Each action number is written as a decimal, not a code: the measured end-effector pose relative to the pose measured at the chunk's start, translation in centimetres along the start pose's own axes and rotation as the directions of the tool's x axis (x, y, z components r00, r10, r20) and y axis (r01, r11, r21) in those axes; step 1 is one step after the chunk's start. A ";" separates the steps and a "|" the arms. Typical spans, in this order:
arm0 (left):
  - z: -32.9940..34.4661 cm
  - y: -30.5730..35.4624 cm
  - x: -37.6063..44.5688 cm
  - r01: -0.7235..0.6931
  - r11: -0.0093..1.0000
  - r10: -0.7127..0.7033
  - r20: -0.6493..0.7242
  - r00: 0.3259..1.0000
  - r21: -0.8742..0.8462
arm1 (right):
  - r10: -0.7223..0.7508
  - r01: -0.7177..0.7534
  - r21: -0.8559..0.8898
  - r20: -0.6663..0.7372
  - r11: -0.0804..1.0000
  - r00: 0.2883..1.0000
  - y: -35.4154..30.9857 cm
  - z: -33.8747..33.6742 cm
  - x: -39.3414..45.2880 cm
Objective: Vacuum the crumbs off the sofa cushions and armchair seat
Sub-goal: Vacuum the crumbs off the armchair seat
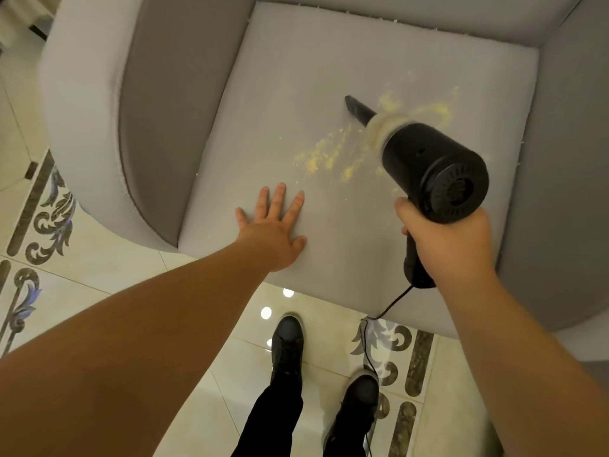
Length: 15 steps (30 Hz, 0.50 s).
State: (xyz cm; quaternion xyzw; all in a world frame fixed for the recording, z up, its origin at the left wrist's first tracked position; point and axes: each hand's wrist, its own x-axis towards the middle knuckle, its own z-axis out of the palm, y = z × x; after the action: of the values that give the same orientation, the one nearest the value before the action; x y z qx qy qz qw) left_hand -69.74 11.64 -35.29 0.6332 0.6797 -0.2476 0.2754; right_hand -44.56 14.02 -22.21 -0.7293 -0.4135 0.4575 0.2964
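A grey armchair seat cushion (pixel 296 94) fills the upper view. Yellow crumbs (pixel 324 156) lie scattered across its middle, with more crumbs to the right behind the vacuum. My right hand (pixel 451 239) grips the handle of a black handheld vacuum (pixel 435 173). Its narrow black nozzle (pixel 357 108) points up-left and its tip touches the cushion just left of the crumbs. My left hand (pixel 275 225) presses flat on the front left of the cushion, fingers spread, below the crumbs.
The armchair's left arm (pixel 99 127) and right arm (pixel 573 192) curve round the seat. A thin black cord (pixel 372 354) hangs from the vacuum handle down to the glossy patterned tile floor (pixel 108 291). My two dark shoes (pixel 290 344) stand before the chair.
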 end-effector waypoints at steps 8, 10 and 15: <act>0.2 0.1 0.1 0.004 1.000 -0.004 -0.004 1.000 -0.002 | -0.005 0.006 -0.013 0.033 1.000 0.999 0.7 0.1 -0.4; 0.4 0.0 0.2 0.000 1.000 0.000 -0.008 1.000 -0.007 | -0.013 0.014 -0.015 0.060 1.000 0.998 0.5 0.5 -0.6; 0.9 -0.7 0.0 -0.058 0.997 0.053 -0.099 0.994 -0.041 | -0.120 0.129 -0.042 0.180 0.991 0.976 -0.4 2.5 -1.3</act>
State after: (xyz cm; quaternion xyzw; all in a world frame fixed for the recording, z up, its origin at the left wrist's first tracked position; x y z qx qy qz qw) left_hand -70.34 10.93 -35.92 0.6570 0.6798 -0.1933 0.2623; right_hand -47.30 13.21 -22.37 -0.6661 -0.4951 0.4897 0.2671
